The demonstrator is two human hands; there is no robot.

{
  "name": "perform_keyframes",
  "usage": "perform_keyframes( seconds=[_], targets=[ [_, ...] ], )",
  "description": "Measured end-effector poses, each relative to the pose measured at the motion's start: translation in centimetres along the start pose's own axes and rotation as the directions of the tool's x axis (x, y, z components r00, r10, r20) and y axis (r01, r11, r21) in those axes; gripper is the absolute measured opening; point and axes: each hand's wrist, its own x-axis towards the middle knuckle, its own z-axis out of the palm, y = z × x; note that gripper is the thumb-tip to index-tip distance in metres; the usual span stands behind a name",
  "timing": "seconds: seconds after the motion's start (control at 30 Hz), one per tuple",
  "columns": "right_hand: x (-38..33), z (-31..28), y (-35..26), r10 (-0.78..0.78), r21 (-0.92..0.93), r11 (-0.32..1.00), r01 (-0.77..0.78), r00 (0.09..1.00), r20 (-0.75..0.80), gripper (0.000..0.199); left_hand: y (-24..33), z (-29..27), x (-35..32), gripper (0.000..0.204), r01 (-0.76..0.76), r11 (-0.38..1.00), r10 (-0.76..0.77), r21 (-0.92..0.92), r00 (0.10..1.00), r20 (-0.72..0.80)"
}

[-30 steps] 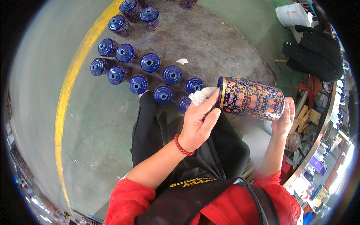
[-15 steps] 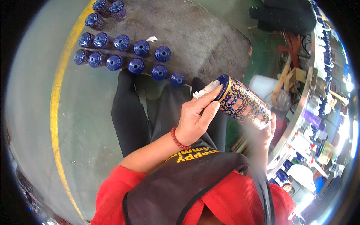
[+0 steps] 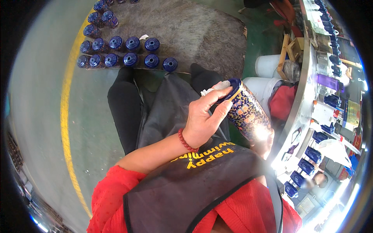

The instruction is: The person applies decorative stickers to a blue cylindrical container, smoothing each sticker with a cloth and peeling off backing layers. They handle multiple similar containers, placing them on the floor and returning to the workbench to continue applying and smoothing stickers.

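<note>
A tall cylindrical vase (image 3: pixel 248 108) lies tilted between my hands, dark blue with a gold and orange floral pattern. My left hand (image 3: pixel 206 114), with a red bead bracelet at the wrist, is closed at its blue upper end, thumb against the rim. White cloth or tissue (image 3: pixel 215 88) shows beyond those fingers, bunched against the top. At the lower end of the vase, my right hand (image 3: pixel 264 145) grips it from the right; bright glare hides part of that hand. On a low board (image 3: pixel 186 35) ahead stand several similar blue-topped vases (image 3: pixel 131 59) in rows.
A long workbench (image 3: pixel 307 81) runs along the right, with several blue pieces (image 3: pixel 307 167) on and beyond it. White buckets (image 3: pixel 261 90), a wooden frame (image 3: pixel 287 54) and red fabric (image 3: pixel 283 101) sit beside it. A yellow line (image 3: pixel 65 128) marks the floor at left.
The view has shifted, so the rows of vases and the bench sit differently. The held vase now tilts more steeply, its lower end closer to my body. Both hands keep hold.
</note>
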Motion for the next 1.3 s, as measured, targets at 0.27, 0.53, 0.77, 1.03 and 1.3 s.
perform_keyframes(
  seconds=[0.27, 0.53, 0.77, 1.03, 1.3],
  targets=[
    [-2.2, -1.5, 0.4, -0.092, -0.016, 0.996, 0.091, 0.994, -0.054, 0.032, 0.2, 2.8, -1.6, 0.027, 0.001, 0.998, 0.000, -0.060, 1.000, 0.017],
    [-4.2, -1.5, -0.9, -0.130, 0.088, 0.988, 0.126, 0.991, 0.040, 0.019, -0.7, 3.9, -3.0, 0.025, -0.076, 0.997, 0.075, 0.017, 0.997, 0.033],
    [-5.1, -1.7, 0.3, -0.238, 0.088, 0.967, 0.240, 0.971, -0.034, 0.019, -0.2, 4.2, -4.0, 0.026, -0.118, 0.992, 0.115, 0.042, 0.992, 0.059],
    [-5.6, -0.8, 0.5, -0.220, 0.012, 0.975, 0.222, 0.971, -0.095, 0.019, -0.2, 3.4, -3.9, 0.021, -0.184, 0.975, 0.179, 0.129, 0.983, 0.045],
    [-5.7, -1.1, 0.5, -0.160, 0.105, 0.980, 0.168, 0.984, -0.080, 0.025, -0.3, 3.4, -3.9, 0.026, -0.091, 0.982, 0.082, 0.164, 0.995, 0.060]
  ],
)
